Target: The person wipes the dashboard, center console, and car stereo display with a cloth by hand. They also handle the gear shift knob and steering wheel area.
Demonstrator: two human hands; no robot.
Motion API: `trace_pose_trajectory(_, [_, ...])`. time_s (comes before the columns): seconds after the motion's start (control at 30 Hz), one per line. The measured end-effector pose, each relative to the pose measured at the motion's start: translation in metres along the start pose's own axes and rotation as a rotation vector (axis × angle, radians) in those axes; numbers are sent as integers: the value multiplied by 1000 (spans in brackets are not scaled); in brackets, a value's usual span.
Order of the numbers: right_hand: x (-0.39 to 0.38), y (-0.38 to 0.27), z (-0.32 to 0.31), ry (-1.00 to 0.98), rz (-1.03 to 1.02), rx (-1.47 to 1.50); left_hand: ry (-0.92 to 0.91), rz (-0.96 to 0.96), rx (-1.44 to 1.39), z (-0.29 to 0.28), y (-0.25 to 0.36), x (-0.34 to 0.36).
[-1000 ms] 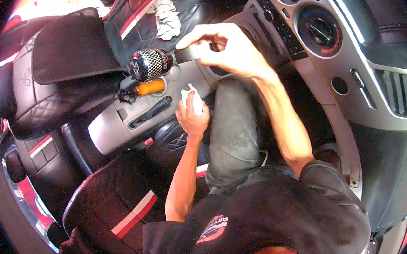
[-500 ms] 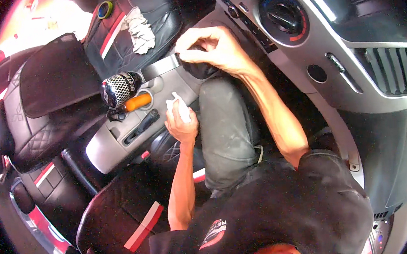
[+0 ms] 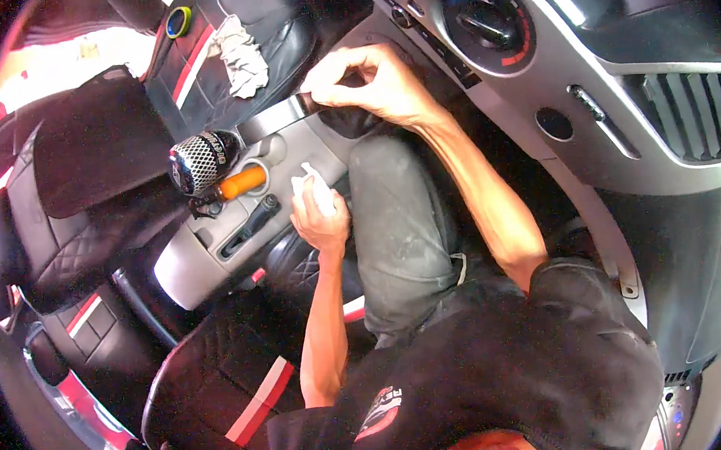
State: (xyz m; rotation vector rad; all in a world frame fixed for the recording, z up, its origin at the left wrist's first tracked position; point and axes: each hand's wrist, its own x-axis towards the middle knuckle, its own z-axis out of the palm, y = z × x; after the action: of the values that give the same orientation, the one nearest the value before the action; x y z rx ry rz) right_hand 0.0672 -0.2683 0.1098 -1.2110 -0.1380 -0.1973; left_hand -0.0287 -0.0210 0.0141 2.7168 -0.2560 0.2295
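Observation:
My left hand is closed round a crumpled white cloth or tissue, held above the grey centre console. My right hand is farther forward, thumb and fingertips pinched at the forward end of a flat, glossy, dark-and-silver strip. This strip slants along the far side of the console; the fingers partly hide its end. Beneath the right hand is a black gathered boot. A rounded silver-mesh and black object touches or nearly touches the strip's other end.
An orange item with a black end lies across the cup holder, near the handbrake lever. On the far seat lie a crumpled pale cloth and a round yellow-rimmed object. The dashboard bounds the right.
The view has shifted slightly, moving the console and far seat a little left in the picture. My right hand stays pinched at the strip's end; my left hand keeps the white cloth.

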Motion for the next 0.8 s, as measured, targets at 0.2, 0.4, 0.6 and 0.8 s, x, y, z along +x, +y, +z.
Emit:
trace_pose_trajectory(0.2, [10,-6,-1,-77,-57,5,-9,-15,12,3,-5,-3])
trace_pose_trajectory(0.4, [15,9,-8,-76,-47,-15,-34,-16,29,4,-6,-3])
trace_pose_trajectory(0.6, [16,15,-21,-113,4,-55,33,63,56,8,-3,-2])
trace_pose_trajectory(0.8, [21,3,-6,-148,-5,12,15,53,26,1,-5,-1])
